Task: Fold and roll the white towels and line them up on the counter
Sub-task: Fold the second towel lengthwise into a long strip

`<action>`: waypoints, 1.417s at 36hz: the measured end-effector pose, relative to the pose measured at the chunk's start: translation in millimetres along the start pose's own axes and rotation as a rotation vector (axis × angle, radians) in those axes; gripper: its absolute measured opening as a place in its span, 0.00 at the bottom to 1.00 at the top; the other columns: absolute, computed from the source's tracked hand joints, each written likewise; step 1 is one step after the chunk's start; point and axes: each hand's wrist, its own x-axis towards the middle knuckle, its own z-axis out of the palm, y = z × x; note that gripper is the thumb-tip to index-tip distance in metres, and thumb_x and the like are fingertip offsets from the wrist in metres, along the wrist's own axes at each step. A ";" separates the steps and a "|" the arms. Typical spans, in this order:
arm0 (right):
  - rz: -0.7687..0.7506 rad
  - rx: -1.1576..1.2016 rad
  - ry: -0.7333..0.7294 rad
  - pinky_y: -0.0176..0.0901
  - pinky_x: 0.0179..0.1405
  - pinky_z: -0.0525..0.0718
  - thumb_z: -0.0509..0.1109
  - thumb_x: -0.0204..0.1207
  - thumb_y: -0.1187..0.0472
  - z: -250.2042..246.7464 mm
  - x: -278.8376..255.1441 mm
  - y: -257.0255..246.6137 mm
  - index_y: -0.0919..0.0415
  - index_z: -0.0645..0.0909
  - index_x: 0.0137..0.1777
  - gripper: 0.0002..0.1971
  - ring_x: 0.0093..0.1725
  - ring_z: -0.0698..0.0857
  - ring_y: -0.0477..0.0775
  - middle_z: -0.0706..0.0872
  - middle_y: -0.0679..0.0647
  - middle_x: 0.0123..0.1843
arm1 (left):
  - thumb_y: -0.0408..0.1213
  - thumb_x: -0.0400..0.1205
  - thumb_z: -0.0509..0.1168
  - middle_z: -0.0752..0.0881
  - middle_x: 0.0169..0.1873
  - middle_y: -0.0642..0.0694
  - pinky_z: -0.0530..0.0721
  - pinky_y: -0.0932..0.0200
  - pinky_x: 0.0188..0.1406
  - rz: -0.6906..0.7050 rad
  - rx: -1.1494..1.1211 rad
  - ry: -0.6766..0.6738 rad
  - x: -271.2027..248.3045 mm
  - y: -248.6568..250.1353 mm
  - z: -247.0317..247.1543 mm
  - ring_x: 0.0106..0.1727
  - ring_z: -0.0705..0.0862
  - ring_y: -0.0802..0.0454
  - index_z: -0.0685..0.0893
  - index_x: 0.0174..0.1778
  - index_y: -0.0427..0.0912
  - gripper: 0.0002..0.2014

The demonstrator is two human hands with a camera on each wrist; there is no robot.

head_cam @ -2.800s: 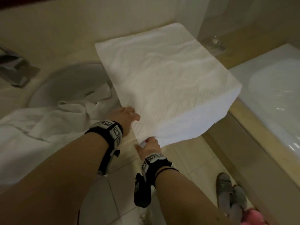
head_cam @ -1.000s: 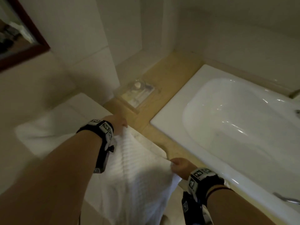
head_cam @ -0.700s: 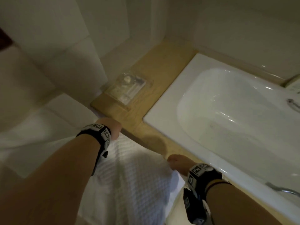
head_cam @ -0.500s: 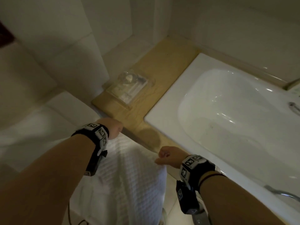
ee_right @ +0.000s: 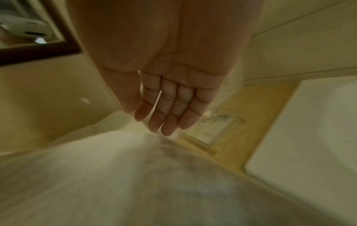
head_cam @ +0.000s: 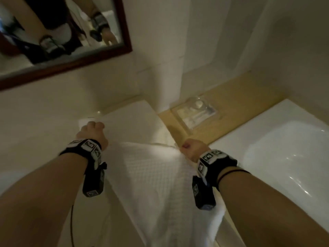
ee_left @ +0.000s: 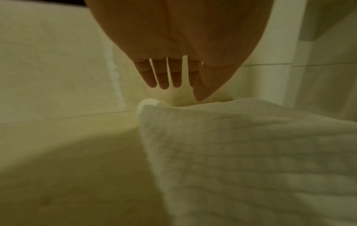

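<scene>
A white waffle-weave towel (head_cam: pixel 156 177) hangs down between my forearms, its upper part lying over the end of the pale counter (head_cam: pixel 44 132). My left hand (head_cam: pixel 92 129) pinches the towel's far left corner (ee_left: pixel 148 103) over the counter. My right hand (head_cam: pixel 189 148) pinches the top edge of the towel (ee_right: pixel 135 160) near the wooden ledge, thumb on top. The wrist views show the fingers of both hands only at the towel's rim. The towel's lower end is out of sight below the frame.
A dark wood-framed mirror (head_cam: pixel 89 59) hangs on the wall above the counter. A clear tray of toiletries (head_cam: pixel 195 113) sits on the wooden ledge (head_cam: pixel 240 104) to the right. The white bathtub (head_cam: pixel 284 157) fills the right side. A tiled column (head_cam: pixel 165 59) stands behind.
Both hands have carried the towel left, away from the tub ledge and toward the counter. The left hand now reaches farther over the counter, and the mirror has come into view.
</scene>
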 end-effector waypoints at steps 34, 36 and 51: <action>0.144 0.033 0.040 0.44 0.52 0.71 0.53 0.83 0.66 -4.0 154.6 -150.3 0.63 0.66 0.76 0.21 0.67 0.77 0.64 0.75 0.63 0.71 | 0.39 0.85 0.61 0.77 0.69 0.34 0.74 0.53 0.65 -0.395 -0.784 -0.301 87.5 -44.2 14.3 0.69 0.76 0.38 0.74 0.70 0.30 0.21; 0.153 0.080 0.033 0.44 0.54 0.72 0.53 0.84 0.65 -4.8 158.8 -150.1 0.64 0.66 0.77 0.21 0.68 0.77 0.64 0.75 0.64 0.72 | 0.40 0.85 0.60 0.82 0.62 0.35 0.75 0.54 0.60 -0.349 -0.737 -0.317 89.0 -39.2 13.4 0.65 0.79 0.39 0.82 0.63 0.31 0.18; 0.117 0.232 0.075 0.43 0.47 0.72 0.57 0.83 0.61 -13.4 183.6 -145.3 0.64 0.66 0.75 0.21 0.54 0.79 0.61 0.79 0.64 0.66 | 0.37 0.85 0.57 0.79 0.65 0.33 0.75 0.52 0.60 -0.346 -0.696 -0.271 102.6 -24.8 16.4 0.65 0.78 0.37 0.76 0.65 0.30 0.17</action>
